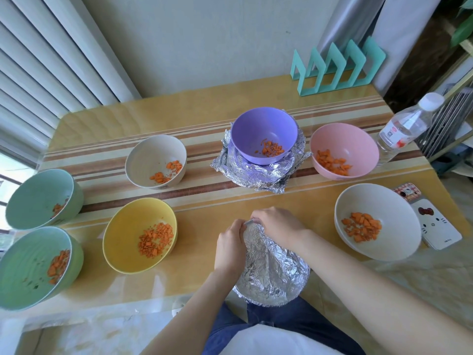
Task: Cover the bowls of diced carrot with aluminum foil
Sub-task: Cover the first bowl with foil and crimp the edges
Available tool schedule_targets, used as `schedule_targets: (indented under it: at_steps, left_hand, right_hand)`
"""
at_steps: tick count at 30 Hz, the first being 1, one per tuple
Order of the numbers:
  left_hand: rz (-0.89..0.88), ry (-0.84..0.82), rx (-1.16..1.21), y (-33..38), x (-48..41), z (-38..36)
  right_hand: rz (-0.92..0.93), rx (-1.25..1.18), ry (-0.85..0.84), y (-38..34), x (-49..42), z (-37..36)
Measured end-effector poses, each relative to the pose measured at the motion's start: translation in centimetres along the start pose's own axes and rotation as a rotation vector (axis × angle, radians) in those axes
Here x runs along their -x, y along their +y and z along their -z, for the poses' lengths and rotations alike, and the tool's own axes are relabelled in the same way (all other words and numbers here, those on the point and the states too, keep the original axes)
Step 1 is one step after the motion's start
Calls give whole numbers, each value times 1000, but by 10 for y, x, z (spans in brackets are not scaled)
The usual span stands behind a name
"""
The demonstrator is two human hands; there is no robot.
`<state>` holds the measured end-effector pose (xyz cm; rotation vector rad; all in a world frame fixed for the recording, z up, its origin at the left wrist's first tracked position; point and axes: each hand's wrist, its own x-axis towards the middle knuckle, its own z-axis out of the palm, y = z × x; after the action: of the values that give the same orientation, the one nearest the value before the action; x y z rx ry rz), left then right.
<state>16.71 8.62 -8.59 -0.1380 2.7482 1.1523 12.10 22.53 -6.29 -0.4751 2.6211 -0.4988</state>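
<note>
One wrapped bowl (276, 283) being sealed, seven open.
Our left hand (230, 243) and right hand (277, 224) seemingly pinched its foil (258, 243) at the far edge; next we needed another sheet.

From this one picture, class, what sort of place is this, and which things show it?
Probably a home dining or kitchen corner: a striped table beside window blinds, household bowls of diced carrot such as the yellow bowl, and a water bottle.
</note>
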Motion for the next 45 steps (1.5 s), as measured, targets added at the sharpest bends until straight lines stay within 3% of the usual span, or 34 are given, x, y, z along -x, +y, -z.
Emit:
schedule_targets:
  at_steps: [17, 22, 26, 30, 37, 45]
  left_hand:
    - [32, 74, 71, -1, 7, 3]
    - [74, 116, 105, -2, 14, 1]
    - [-18, 39, 49, -2, 10, 3]
    - [-128, 8, 29, 1, -4, 5]
    - [-131, 82, 5, 4, -16, 1]
    - [-160, 122, -48, 2, -12, -3]
  right_hand:
    - [-166, -429, 98, 29, 23, -11]
    - [-195, -422, 141, 32, 23, -20]
    - [-187, -379, 130, 32, 22, -22]
    - [-188, -163, 52, 28, 15, -18]
    - [-95, -24, 47, 1, 4, 0]
    - [-46, -136, 35, 14, 7, -6]
